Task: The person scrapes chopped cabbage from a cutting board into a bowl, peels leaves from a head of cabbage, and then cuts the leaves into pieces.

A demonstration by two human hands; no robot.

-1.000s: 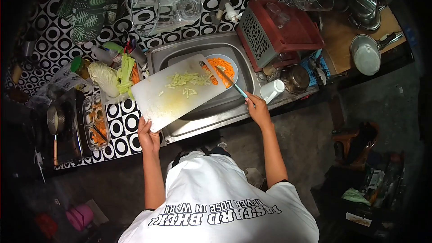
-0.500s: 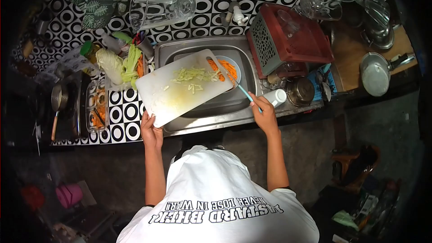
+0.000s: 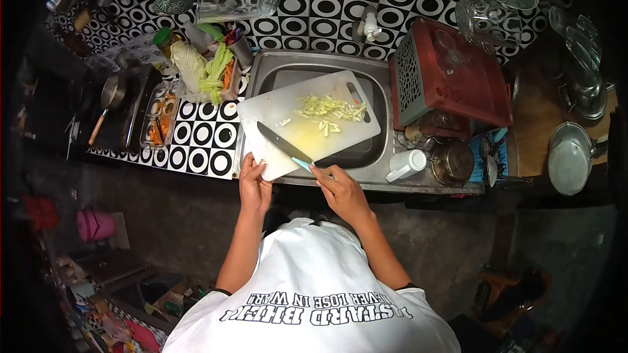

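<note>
My left hand (image 3: 254, 184) grips the near-left corner of a white cutting board (image 3: 261, 108), which lies tilted over the sink. In my right hand (image 3: 341, 191) is a kitchen knife (image 3: 280, 142) with a light blue handle. Its blade points away to the left, over the near-left part of the board. Shredded pale green vegetable (image 3: 332, 108) is heaped toward the board's far right, with a few loose pieces nearer the middle. A trace of orange shows by the board's handle slot; what lies beneath the board is hidden.
Around the board runs the steel sink (image 3: 386, 157). To the right stand a red dish rack (image 3: 458, 78), a white mug (image 3: 407, 165) and a metal pot (image 3: 451, 161). Leafy cabbage (image 3: 191, 68) and a clear container with carrot (image 3: 159, 117) are on the left.
The knife has moved from the board's far right end, beside shredded carrot, to its near-left part. The carrot bowl is now covered by the board. The camera view has shifted.
</note>
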